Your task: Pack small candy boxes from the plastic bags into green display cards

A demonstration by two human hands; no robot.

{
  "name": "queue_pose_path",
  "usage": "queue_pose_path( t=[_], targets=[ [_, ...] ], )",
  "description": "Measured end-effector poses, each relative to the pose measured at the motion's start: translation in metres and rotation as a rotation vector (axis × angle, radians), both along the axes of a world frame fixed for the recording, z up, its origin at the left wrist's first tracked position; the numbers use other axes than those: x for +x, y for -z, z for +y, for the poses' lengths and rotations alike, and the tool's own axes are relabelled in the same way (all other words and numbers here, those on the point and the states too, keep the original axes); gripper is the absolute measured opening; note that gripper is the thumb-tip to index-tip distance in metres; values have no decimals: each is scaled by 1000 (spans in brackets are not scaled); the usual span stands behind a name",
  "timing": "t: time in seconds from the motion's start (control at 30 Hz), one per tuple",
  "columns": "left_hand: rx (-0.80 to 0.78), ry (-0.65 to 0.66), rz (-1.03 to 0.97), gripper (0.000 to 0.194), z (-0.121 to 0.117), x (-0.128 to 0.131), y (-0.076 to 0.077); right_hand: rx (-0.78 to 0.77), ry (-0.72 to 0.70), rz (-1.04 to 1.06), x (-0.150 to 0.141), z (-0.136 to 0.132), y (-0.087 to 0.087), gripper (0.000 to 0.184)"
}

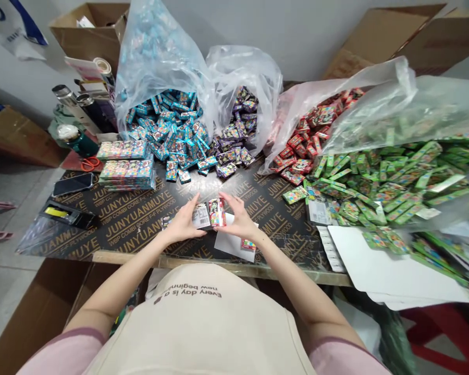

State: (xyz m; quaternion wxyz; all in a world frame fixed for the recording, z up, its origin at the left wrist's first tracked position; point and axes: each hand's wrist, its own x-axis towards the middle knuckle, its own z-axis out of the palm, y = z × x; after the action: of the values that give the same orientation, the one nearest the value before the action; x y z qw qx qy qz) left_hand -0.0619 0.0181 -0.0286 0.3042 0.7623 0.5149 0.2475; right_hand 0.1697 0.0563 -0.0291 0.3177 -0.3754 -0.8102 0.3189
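At the front middle of the bench, my left hand [184, 223] grips a small dark box [200, 215] with a white barcode label, thumb and fingers at its left side. My right hand [238, 220] closes on a small red printed box [216, 212] standing right beside the dark one. A white card [230, 249] lies under my right hand. Part of another red packet [248, 244] shows on that card below the palm. Left of my left hand, a small dark piece [165, 222] lies on the board, its kind unclear.
Clear plastic bags spill blue boxes [180, 130], purple boxes [234, 138], red boxes [300, 146] and green boxes [391, 182] across the back and right. Stacked printed packs [125, 174], a phone [73, 184] and a tape dispenser [68, 214] sit left. White sheets [375, 260] overhang the right front edge.
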Motion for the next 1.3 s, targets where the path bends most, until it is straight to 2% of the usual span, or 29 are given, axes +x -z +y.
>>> queue_pose_path(
  t=[0.2,0.27,0.33,0.37,0.43,0.5,0.57,0.63,0.7,0.8,0.93,1.03,1.1,1.17,1.3],
  targets=[
    [15,25,-88,117,3,0,-2,-16,-103,-195,-4,-7,2,104],
    [48,63,-40,114,3,3,-4,8,-156,-294,-5,-8,1,105],
    [66,120,66,105,3,5,-6,17,-111,-378,3,0,4,96],
    [66,153,136,100,3,6,-8,13,-18,-414,14,8,6,90],
    [68,206,273,89,3,6,-12,-9,290,-489,50,29,13,85],
    [82,241,365,81,2,5,-15,-40,648,-587,98,50,22,98],
    [96,250,405,76,2,3,-18,-96,889,-664,148,65,32,103],
    [106,227,421,71,2,1,-18,-126,960,-706,184,71,41,96],
    [120,197,432,64,2,-1,-18,-110,934,-706,199,69,48,85],
    [135,187,450,57,3,-1,-18,-27,759,-540,179,58,45,79],
    [120,198,485,57,0,1,-17,122,400,-190,110,42,24,80],
    [113,178,475,59,-1,2,-17,176,218,-113,65,34,12,77],
    [116,128,438,65,-1,1,-17,174,171,-129,47,33,12,75],
    [115,85,392,69,-2,-2,-17,147,196,-135,35,35,16,71],
    [100,72,359,59,-2,-8,-19,61,253,-24,19,32,19,65]
  ],
)
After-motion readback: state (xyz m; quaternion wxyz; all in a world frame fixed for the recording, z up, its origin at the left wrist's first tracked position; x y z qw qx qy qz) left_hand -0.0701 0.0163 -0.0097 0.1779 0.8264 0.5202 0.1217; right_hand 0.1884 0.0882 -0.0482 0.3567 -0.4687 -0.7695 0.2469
